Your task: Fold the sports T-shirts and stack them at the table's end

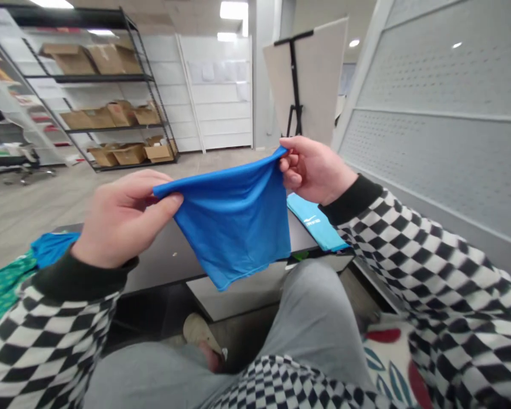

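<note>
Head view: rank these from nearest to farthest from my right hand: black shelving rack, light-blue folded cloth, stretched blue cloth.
1. Stretched blue cloth: its upper corner is pinched in the right hand.
2. Light-blue folded cloth: just below that hand, on the right part of the table.
3. Black shelving rack: far back on the left, across the floor.

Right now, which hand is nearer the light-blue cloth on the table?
Right. The right hand is just above the light-blue cloth in view; the left hand is well off to its left, across the held blue cloth.
</note>
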A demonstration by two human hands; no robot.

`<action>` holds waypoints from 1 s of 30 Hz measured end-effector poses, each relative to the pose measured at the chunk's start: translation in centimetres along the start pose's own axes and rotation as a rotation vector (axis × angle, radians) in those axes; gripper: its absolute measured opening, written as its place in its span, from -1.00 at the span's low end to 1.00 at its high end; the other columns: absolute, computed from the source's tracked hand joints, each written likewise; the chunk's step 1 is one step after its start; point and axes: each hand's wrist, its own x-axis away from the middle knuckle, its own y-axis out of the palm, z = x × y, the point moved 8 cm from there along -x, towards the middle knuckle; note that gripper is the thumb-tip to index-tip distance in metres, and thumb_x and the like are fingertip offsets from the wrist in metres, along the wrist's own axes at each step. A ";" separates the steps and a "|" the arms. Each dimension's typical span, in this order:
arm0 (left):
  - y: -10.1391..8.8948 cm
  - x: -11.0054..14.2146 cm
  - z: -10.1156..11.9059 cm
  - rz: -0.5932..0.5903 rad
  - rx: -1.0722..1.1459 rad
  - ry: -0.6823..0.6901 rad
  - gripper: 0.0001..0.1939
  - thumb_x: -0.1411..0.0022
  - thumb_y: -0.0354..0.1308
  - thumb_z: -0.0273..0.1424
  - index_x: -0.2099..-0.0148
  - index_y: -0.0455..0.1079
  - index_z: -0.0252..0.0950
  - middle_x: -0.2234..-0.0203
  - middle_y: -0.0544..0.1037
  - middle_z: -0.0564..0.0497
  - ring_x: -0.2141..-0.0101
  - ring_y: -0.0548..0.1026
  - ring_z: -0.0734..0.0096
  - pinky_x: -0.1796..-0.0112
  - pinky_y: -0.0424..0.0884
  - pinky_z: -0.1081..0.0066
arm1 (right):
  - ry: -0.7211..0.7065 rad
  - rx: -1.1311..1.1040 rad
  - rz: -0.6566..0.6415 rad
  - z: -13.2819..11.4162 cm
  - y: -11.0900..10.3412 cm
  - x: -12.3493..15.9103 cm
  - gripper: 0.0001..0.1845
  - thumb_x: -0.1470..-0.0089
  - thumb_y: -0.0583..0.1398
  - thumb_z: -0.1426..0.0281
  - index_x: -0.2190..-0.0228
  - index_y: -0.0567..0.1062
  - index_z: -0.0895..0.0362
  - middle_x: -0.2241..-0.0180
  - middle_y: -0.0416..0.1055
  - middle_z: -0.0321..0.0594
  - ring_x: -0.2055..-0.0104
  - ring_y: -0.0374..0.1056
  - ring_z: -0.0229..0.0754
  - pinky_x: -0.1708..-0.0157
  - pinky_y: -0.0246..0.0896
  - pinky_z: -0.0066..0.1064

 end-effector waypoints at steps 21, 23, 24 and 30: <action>28.4 -17.9 1.6 -0.062 0.355 -0.111 -0.80 -0.34 0.40 -0.28 0.10 0.70 -0.31 0.29 0.73 -0.01 0.25 0.63 0.24 0.13 0.58 0.26 | -0.182 0.228 0.375 -9.5 -30.3 -6.8 -0.67 -0.56 0.06 0.38 0.34 0.41 0.06 0.60 0.39 -0.45 0.57 0.22 -0.38 0.47 0.09 -0.48; 32.2 -14.6 2.8 -0.112 0.273 -0.040 -0.85 -0.35 0.37 -0.36 0.09 0.72 -0.27 0.20 0.75 -0.05 0.15 0.66 0.18 0.03 0.58 0.22 | -0.162 0.240 0.405 -7.0 -33.5 -3.7 -0.69 -0.51 0.11 0.39 0.37 0.40 0.04 0.61 0.38 -0.42 0.60 0.23 -0.33 0.53 0.09 -0.47; 34.4 -12.3 3.3 -0.148 0.235 0.003 -0.85 -0.35 0.35 -0.41 0.08 0.72 -0.25 0.15 0.76 -0.07 0.09 0.66 0.16 -0.03 0.57 0.20 | -0.138 0.251 0.414 -4.8 -35.1 -2.0 -0.70 -0.47 0.16 0.38 0.39 0.40 0.03 0.61 0.40 -0.39 0.60 0.25 -0.31 0.54 0.12 -0.46; 47.8 3.6 4.8 -0.593 0.014 0.063 -0.80 -0.41 0.25 -0.47 0.07 0.72 -0.22 0.13 0.73 -0.12 0.07 0.65 0.07 -0.02 0.55 0.11 | 0.256 0.430 0.691 13.9 -44.1 9.3 -0.67 -0.18 0.35 0.18 0.48 0.40 0.05 0.61 0.41 -0.29 0.66 0.27 -0.26 0.68 0.07 -0.45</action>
